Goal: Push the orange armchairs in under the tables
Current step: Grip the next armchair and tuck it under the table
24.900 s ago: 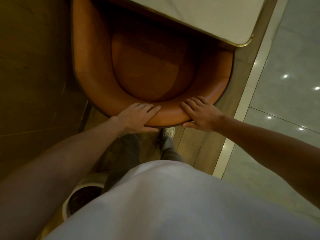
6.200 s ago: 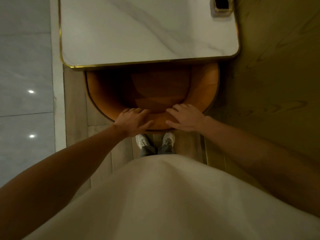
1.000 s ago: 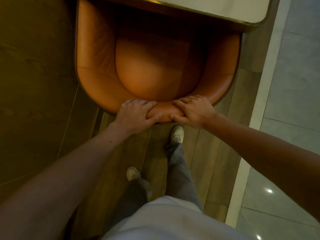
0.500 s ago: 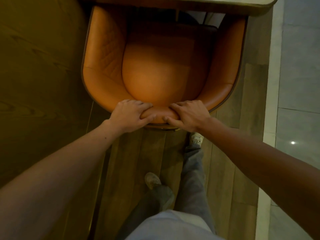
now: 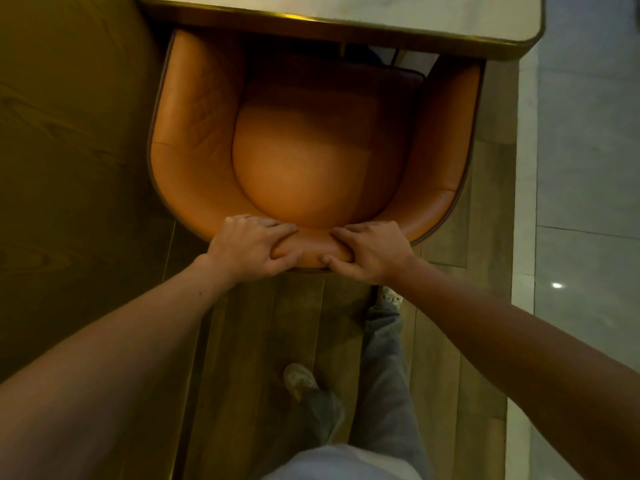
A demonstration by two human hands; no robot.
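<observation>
One shoe (image 5: pixel 299 379) is planted on the plank floor (image 5: pixel 242 341) at six o'clock, with the other stepped ahead. Just beyond them, the left hand (image 5: pixel 249 247) and right hand (image 5: pixel 372 252) sit side by side. Both grip the backrest top of the orange armchair (image 5: pixel 304 161), fingers curled over it and thumbs behind. The armrest tips reach the gold rim of the marble table (image 5: pixel 346 24) at twelve o'clock, yet nearly the whole seat lies uncovered. This push looks barely begun, with most of the travel left.

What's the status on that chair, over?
Left hand and right hand grip chair back. Chair front at table edge, seat not under. No block seen.
</observation>
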